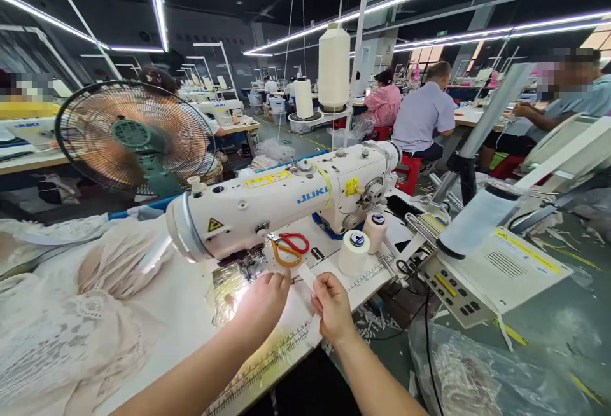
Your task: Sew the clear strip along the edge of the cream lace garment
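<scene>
Both hands meet just below the centre of the frame, at the front edge of the table (267, 365). The left hand (264, 301) and the right hand (334, 306) pinch a small white strip (306, 276) between fingertips, each hand closed on one end; the strip runs slantwise between them, just in front of the needle area. Both forearms enter from the bottom edge.

Directly above the hands lies the white machine (286, 203), its head pointing to the left of the frame and its blue lettering facing the camera. Scissors (289, 247) with one red and one orange handle lie on the bed just under the arm, near the left hand's fingertips. To the right of the scissors stand two thread spools: a wide white spool (354, 252) and, behind it, a narrower pinkish spool (375, 231). A measuring tape printed along the table edge runs under the left forearm.

The lower left of the frame is filled with pale lace fabric (81, 314) heaped on the table. Behind it, at middle left, a fan (136, 136) faces the camera. Two tall cones (333, 66) of white thread stand above the machine at upper centre. At right sits a control box (496, 273) with buttons, and a clear plastic bag (482, 378) lies on the floor below it. Other people sit at benches in the background, upper right.
</scene>
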Available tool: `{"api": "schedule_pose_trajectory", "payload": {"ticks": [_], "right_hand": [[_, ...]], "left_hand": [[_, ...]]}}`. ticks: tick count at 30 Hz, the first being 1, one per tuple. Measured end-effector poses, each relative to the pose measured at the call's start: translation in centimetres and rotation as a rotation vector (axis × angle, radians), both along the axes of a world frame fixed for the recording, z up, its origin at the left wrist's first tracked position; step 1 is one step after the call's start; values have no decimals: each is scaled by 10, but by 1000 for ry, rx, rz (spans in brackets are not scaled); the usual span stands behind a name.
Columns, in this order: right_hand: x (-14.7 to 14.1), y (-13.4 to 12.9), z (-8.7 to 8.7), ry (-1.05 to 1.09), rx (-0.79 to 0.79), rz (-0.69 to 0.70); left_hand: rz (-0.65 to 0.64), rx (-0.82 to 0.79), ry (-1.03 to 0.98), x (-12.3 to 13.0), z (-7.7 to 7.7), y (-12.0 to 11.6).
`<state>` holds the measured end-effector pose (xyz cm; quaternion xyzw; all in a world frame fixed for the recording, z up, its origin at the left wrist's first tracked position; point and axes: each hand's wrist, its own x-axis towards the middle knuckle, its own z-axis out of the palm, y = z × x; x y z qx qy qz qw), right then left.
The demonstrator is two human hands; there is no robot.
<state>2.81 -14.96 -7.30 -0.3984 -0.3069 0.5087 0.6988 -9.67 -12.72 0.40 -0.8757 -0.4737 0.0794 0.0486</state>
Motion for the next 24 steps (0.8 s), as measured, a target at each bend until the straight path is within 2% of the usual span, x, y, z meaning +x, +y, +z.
{"api": "schedule_pose_trajectory", "payload": {"ticks": [3,5,8,10,16,24], "right_hand": [[0,-5,-6,-196,-16,-6],[-1,-8,-10,-353,-24,-19],[-5,-10,-11,-609,-17,-40],[-11,-9,-10,-782,21,-47],[-28,-1,-9,-1217,206,-92],[-33,-2,-15,-1544,266,-205]], "left_hand": [[134,-173,64,-47,4,-22],[230,-270,66,-77,9,-27],[283,-341,63,-114,16,-21],[291,-340,63,-130,21,-12],[283,-342,-57,-143,23,23],[308,-380,-233,-147,-1,36]]}}
